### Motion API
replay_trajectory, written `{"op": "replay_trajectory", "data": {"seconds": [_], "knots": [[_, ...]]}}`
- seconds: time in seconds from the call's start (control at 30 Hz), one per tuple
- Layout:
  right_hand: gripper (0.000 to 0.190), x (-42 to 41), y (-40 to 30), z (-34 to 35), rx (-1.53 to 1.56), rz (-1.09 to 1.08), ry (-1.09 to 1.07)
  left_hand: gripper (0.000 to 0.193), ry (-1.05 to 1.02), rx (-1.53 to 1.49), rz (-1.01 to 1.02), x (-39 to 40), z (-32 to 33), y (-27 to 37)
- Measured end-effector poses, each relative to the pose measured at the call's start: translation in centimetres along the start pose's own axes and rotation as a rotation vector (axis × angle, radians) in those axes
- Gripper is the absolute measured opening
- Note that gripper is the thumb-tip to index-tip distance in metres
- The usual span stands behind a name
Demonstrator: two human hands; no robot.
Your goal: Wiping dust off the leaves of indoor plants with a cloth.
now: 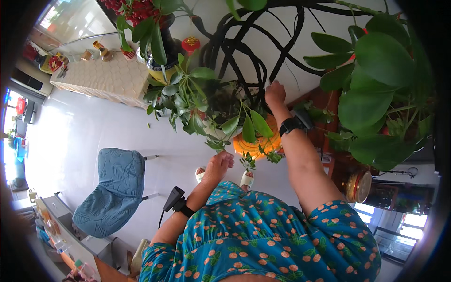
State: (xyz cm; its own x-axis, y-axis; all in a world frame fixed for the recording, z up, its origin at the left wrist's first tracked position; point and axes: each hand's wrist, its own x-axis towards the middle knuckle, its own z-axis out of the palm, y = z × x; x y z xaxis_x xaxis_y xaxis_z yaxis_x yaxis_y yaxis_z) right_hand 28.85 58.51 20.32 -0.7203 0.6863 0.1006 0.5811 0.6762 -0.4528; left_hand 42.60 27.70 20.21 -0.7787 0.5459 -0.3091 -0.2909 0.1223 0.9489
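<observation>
In front of me stands a large potted plant with dark, looping stems [243,58] and green leaves [202,75]. My right hand [275,94] is raised against one thick stem, its fingers closed around a small white cloth or tissue [267,84]. Lower down, my left hand [219,167] is beside a hanging leaf cluster [216,144]. Its fingers are partly curled, and whether they touch the leaves is unclear. The white pot rim [215,131] shows partly behind foliage, above an orange round stand or cover [255,141].
A broad-leaved plant [377,84] crowds the right side. Left of the pot are a yellow and dark vase [164,68] and a cabinet with a textured cream cover [105,79]. A blue-covered chair [114,190] stands on the pale floor [81,130]. A gold drum-shaped object [357,187] is at right.
</observation>
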Motion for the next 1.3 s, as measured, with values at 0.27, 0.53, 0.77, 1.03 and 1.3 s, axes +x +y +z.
{"op": "replay_trajectory", "data": {"seconds": [0.27,0.53,0.77,1.03,1.3], "knots": [[0.023,1.3,-2.2,-0.2,-0.034,-0.084,0.071,0.019,0.028,-0.003,-0.026,0.0,-0.3,0.8],[0.024,0.4,-7.8,-3.2,0.608,-0.273,0.179,0.020,0.028,0.010,-0.101,-0.4,-1.0,0.2],[0.017,4.0,-8.7,-4.5,0.169,-0.614,0.377,0.019,-0.005,-0.072,-0.077,0.4,0.3,0.4],[0.026,3.5,-0.2,-2.6,-0.020,-0.016,-0.112,0.019,0.016,-0.051,-0.093,0.1,0.0,-0.2],[0.019,10.1,4.9,0.8,0.975,0.042,0.441,0.019,0.014,-0.029,-0.077,0.5,0.3,0.1]]}}
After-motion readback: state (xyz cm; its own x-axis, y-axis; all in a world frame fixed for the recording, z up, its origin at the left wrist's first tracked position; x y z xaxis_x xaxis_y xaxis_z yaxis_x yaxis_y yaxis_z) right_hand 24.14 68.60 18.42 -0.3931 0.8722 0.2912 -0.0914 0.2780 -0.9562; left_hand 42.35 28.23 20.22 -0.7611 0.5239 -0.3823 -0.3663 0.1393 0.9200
